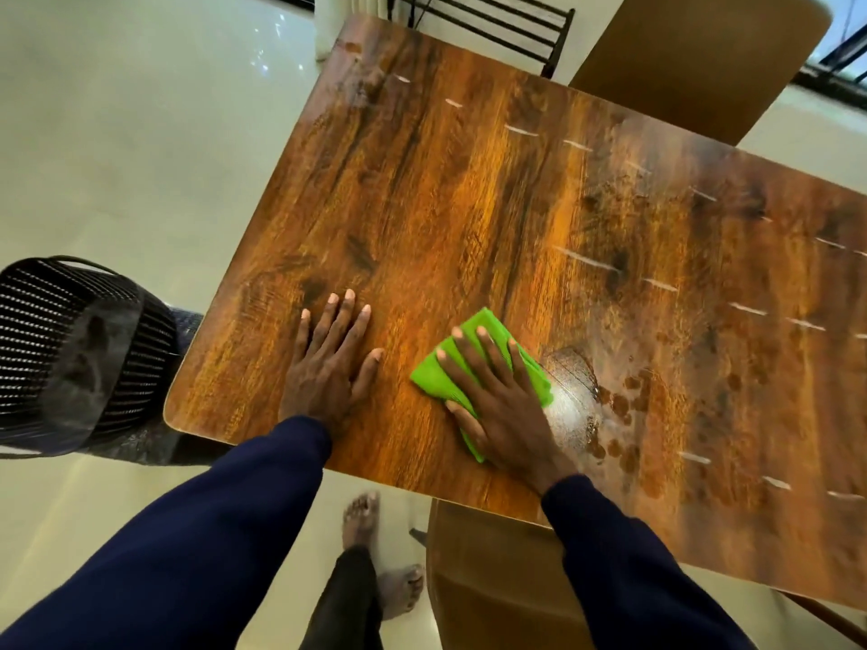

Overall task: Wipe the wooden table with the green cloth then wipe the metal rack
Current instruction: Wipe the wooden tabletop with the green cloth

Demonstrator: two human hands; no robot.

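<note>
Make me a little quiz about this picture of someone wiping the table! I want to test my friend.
1. True or false: the left hand lies flat on the wooden table and holds nothing.
2. Which hand presses the green cloth onto the table? A the left, B the right, C both.
3. Fill the gap: the person's sleeves are dark ____.

Key: 1 true. 2 B, the right hand, with its fingers spread straight over the cloth. 3 blue.
</note>
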